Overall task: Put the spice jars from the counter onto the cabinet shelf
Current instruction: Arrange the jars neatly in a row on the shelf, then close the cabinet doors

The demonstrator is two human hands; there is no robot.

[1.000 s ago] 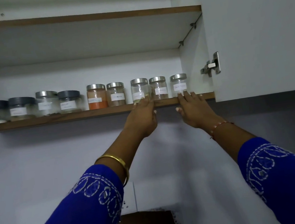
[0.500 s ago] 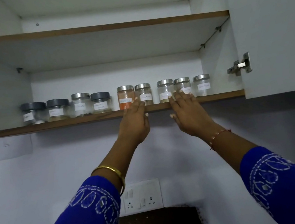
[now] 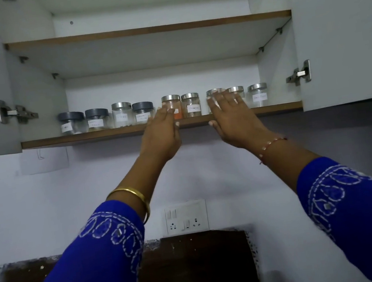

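1. The cabinet [image 3: 331, 24] stands open, both doors swung wide, with the shelf [image 3: 84, 136] running from 9 to 3 o'clock across my view.
2. Nine jars [image 3: 190, 105] stand on that shelf in one row, upright, long axes vertical, lids up, paper labels facing me. The row itself runs 9 to 3. The four at the 9 o'clock end sit close together; the rest follow toward 3 with small gaps.
3. My left hand [image 3: 161, 134] is raised with fingers straight and relaxed, fingertips in front of the orange jar [image 3: 172, 107]. It grips nothing.
4. My right hand [image 3: 230, 115] is spread flat in front of two steel-lidded jars, at 3 o'clock from the left hand. It holds nothing either. Whether it touches the glass I cannot tell.
5. Risk, as I judge it: the jars stand near the shelf's front edge, so a careless nudge could tip one forward off the lip, or knock a neighbour over domino-style.
6. The table [image 3: 198, 270] at 6 o'clock shows no jars.
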